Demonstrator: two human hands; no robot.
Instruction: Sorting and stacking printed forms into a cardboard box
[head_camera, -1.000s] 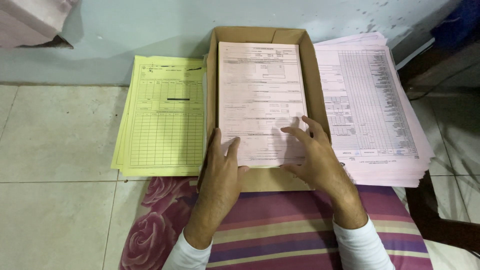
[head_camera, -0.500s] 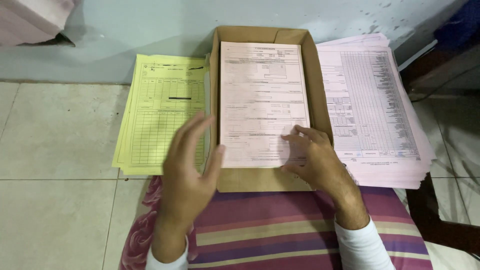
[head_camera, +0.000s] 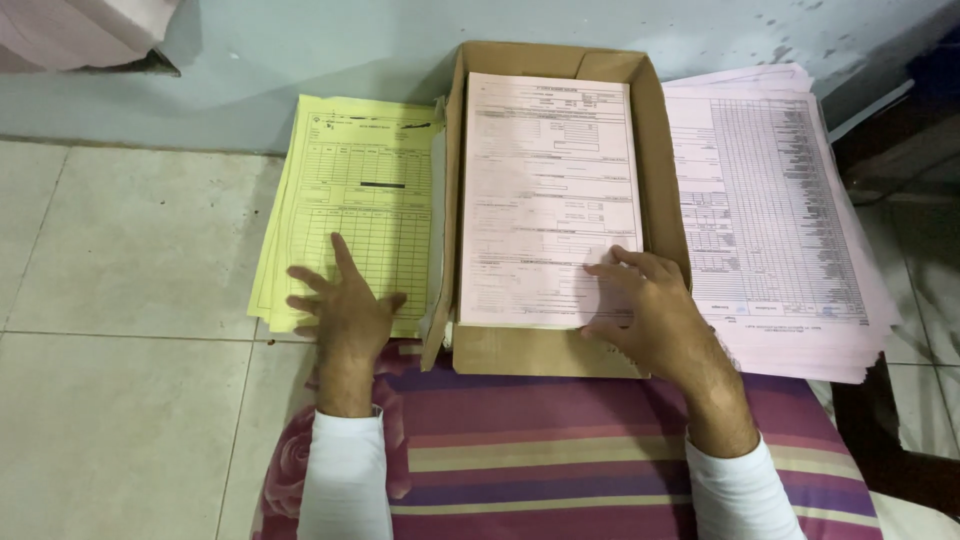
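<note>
Left of the cardboard box (head_camera: 556, 352), the left hand (head_camera: 345, 305) lies with fingers spread on the yellow forms (head_camera: 350, 190); the right hand (head_camera: 655, 310), fingers curled, presses the pink forms (head_camera: 545, 180) inside it.

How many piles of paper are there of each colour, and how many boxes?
Yellow pile: 1
Pink piles: 2, one in the box, one to its right
Cardboard box: 1
Total: 4

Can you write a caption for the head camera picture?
Left hand flat on yellow forms, right hand on pink forms in a cardboard box.
</note>
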